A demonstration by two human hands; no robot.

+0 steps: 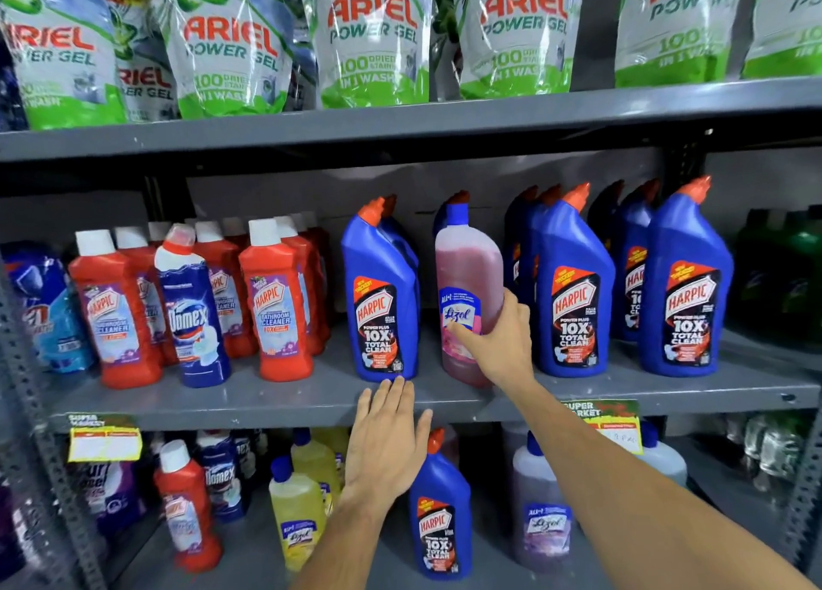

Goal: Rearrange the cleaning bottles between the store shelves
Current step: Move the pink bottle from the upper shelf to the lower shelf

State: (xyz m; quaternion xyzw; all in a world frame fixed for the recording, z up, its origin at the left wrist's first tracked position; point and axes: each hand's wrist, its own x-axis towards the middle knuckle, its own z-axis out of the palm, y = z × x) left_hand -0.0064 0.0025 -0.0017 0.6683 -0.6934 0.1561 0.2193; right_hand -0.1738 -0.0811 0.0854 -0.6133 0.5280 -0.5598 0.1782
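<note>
Left hand [386,438]: flat, fingers spread and empty, fingertips reaching the front edge of the middle shelf [267,400], just below a blue Harpic bottle [383,298]; holds nothing.
Right hand [498,342]: wrapped around the lower half of the pink Lizol bottle [467,287], thumb across the label, fingers round the right side.
Pink Lizol bottle: upright on the middle shelf, in the gap between that blue Harpic bottle on its left and a row of blue Harpic bottles [574,287] on its right; its base is set back from the front edge.
Open room, middle shelf: bare grey strip along the front lip; narrow gaps either side of the Lizol.
Left of gap: red Harpic bathroom cleaner bottles [273,300] in rows, a Domex bottle [193,309] standing among them at the front.
Lower shelf [249,563]: a single blue Harpic [440,514], yellow Lizol bottle [298,509], purple Lizol bottle [540,509], red Harpic [187,509]; loosely spaced, with bare floor between them.
Shelf edge tags: yellow price label [104,442] at left, a green supermarket tag [616,422] at right, partly behind the right forearm.
Top shelf: Ariel Power Gel pouches [373,42] packed side by side.
</note>
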